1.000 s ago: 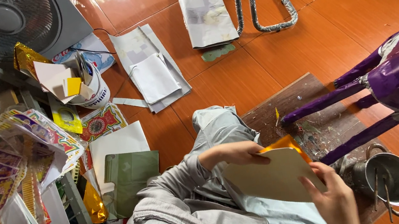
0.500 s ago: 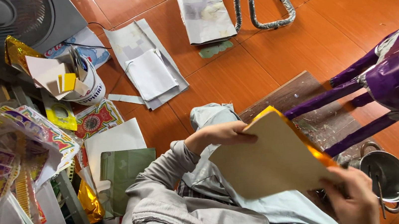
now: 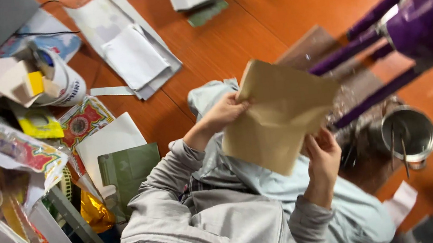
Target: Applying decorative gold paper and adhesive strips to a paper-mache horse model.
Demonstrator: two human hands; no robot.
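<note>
Gripping a tan sheet of card [image 3: 279,113] above your lap, your left hand [image 3: 226,110] pinched its upper edge and your right hand [image 3: 322,154] its lower edge, beside the purple stool [image 3: 406,24].

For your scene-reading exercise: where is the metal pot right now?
In the head view, the metal pot sits on the orange floor at the right, just below the purple legs, beyond the right hand.

A glossy orange-brown floor [image 3: 249,31] fills the room, catching soft light near the right edge. Grey and white paper sheets [image 3: 130,52] lie scattered on it. A purple stool [image 3: 411,18] stands at right beside a metal pot [image 3: 408,135]. Colourful printed papers [image 3: 7,145] crowd a cluttered rack at left
</note>
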